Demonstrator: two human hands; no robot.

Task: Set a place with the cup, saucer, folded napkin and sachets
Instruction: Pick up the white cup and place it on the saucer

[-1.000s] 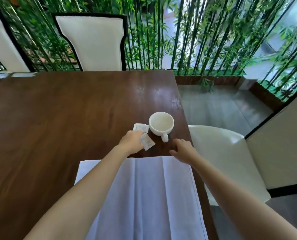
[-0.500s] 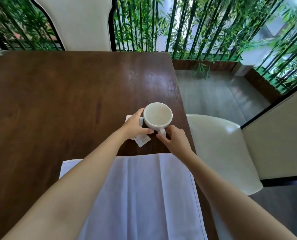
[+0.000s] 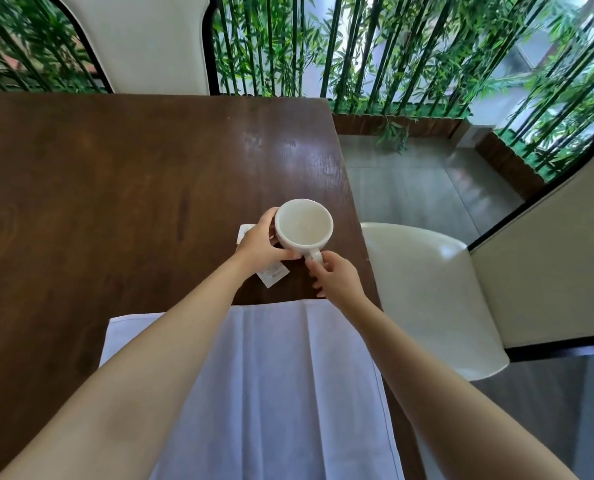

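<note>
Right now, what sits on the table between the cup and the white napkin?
In the head view, a sachet lies on bare table between cup and napkin, beneath the left hand.

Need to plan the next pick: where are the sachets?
Head view: the sachets lie on the table, left of the cup, partly under the left hand, beyond the napkin.

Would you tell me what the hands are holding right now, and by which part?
The cup: left hand wraps its side wall, right hand pinches its handle.
</note>
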